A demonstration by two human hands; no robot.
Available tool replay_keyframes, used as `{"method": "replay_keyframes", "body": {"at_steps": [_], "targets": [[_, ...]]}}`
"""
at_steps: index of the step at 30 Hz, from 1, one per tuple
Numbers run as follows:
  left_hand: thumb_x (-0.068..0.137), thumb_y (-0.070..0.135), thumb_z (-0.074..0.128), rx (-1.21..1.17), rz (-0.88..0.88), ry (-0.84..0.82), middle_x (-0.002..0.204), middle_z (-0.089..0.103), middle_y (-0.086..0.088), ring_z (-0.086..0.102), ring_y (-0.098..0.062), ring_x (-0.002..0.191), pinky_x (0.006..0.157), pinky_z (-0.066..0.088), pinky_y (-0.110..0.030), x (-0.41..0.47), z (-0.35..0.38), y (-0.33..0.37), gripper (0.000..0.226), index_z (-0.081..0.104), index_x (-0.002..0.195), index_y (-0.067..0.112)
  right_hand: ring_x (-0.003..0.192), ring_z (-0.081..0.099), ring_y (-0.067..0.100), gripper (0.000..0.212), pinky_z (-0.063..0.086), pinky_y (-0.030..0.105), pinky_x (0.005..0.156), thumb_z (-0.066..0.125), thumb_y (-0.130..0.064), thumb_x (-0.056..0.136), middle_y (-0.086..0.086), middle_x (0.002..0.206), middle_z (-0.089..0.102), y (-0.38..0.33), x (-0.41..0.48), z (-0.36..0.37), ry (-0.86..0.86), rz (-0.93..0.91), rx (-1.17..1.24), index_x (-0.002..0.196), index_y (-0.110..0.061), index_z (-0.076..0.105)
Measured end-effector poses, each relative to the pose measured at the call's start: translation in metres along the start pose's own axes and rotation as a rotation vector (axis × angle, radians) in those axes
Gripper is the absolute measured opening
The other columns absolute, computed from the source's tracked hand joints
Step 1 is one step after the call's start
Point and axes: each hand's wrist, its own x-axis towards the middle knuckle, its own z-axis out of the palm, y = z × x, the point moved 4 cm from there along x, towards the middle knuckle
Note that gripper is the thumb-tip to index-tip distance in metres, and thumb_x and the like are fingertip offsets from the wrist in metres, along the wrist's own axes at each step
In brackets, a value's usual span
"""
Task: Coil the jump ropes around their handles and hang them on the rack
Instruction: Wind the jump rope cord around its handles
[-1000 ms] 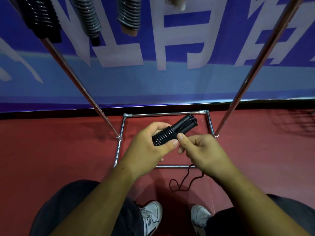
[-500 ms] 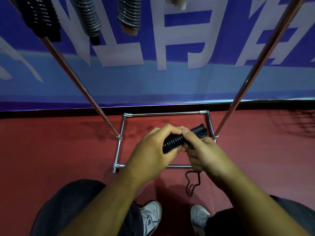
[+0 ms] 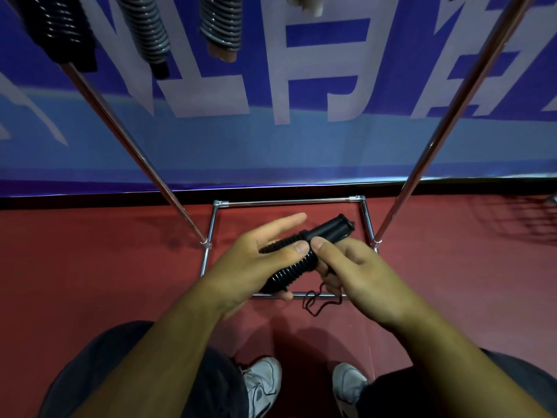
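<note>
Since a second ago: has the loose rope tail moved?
Yes. The loose rope tail has drawn upward; its lowest loop now hangs closer beneath the rack's front base bar.

Coiled black and grey hanging jump ropes [image 3: 147,28] and chrome rack uprights [image 3: 126,140] cut by top edge, black rope-wound handles [image 3: 328,230] partly hidden by left hand [image 3: 256,267] and right hand [image 3: 361,276].

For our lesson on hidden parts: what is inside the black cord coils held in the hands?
Black handles poke bare from the upper end of the coils, so they run inside; the wrapped stretch is hidden. Left hand and right hand cover parts too.
</note>
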Motion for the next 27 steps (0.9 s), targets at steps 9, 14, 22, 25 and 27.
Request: {"method": "replay_keyframes", "body": {"at_steps": [9,14,22,25,27], "targets": [[0.093,0.028,0.067,0.085,0.036,-0.12,0.109,0.075,-0.003,0.076,-0.027,0.092,0.054,0.052,-0.026,-0.004,0.008,0.0,0.043,0.061,0.136,0.036,0.057,0.046,-0.002,0.026,0.038,0.012,0.058,0.048,-0.038,0.099,-0.019,0.062,0.05,-0.001,-0.002,-0.006,-0.102,-0.101,-0.051,0.089,-0.019,0.063],[0.096,0.013,0.071,0.177,0.133,0.022,0.096,0.075,-0.005,0.072,-0.017,0.083,0.06,0.053,-0.029,0.001,0.002,-0.001,0.038,0.066,0.128,0.034,0.05,0.044,0.0,0.036,0.035,0.013,0.054,0.057,-0.029,0.101,-0.015,0.056,0.051,0.003,0.003,-0.008,0.049,-0.113,-0.063,0.065,-0.024,0.059],[0.089,0.023,0.079,0.522,0.257,0.203,0.097,0.07,0.023,0.066,0.001,0.088,0.076,0.047,-0.011,0.003,-0.001,-0.002,0.033,0.066,0.115,0.04,0.043,0.038,0.009,0.041,0.033,0.026,0.048,0.06,-0.032,0.101,-0.01,0.045,0.051,0.016,0.008,-0.008,0.125,0.041,-0.129,0.062,-0.018,0.057],[0.089,0.025,0.078,0.547,0.253,0.24,0.099,0.07,0.022,0.066,0.0,0.091,0.076,0.046,-0.01,0.004,-0.003,-0.002,0.031,0.065,0.113,0.039,0.04,0.04,0.004,0.044,0.034,0.02,0.047,0.058,-0.041,0.1,-0.009,0.043,0.051,0.018,0.008,-0.009,0.153,0.072,-0.271,0.063,-0.018,0.062],[0.089,0.025,0.078,0.553,0.258,0.254,0.098,0.069,0.022,0.066,0.0,0.09,0.075,0.045,-0.009,0.004,-0.003,-0.002,0.031,0.064,0.113,0.039,0.041,0.039,0.006,0.045,0.034,0.022,0.046,0.057,-0.042,0.1,-0.008,0.045,0.049,0.02,0.009,-0.009,0.151,0.096,-0.271,0.064,-0.017,0.065]]}}
